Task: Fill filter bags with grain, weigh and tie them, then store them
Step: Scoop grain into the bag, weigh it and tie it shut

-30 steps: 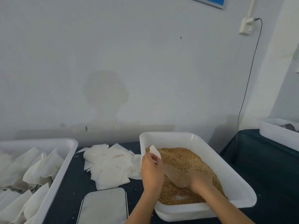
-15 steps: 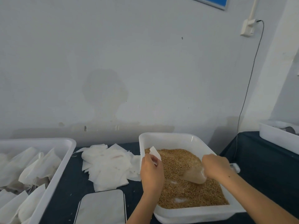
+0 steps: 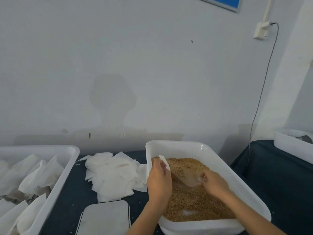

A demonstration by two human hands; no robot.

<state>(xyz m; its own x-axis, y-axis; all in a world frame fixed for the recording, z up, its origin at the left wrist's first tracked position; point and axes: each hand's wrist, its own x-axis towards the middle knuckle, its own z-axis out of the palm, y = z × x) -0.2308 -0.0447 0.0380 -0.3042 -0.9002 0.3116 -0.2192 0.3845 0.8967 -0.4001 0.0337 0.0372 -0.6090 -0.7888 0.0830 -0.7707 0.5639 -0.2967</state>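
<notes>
filter bag (image 3: 164, 162) in left hand (image 3: 159, 181) grip | right hand (image 3: 214, 184) grips clear scoop (image 3: 188, 179) over grain (image 3: 194, 200)

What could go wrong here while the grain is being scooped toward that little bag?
Grain might spill: the left hand holds the filter bag right at the grain tray's left rim, so anything the clear scoop in the right hand misses could land on the empty bags beside it. The soft bag mouth could also fold shut.

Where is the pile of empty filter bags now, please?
In the head view, the pile of empty filter bags lies left of centre on the dark table, between the left tray and the grain tray.
</notes>
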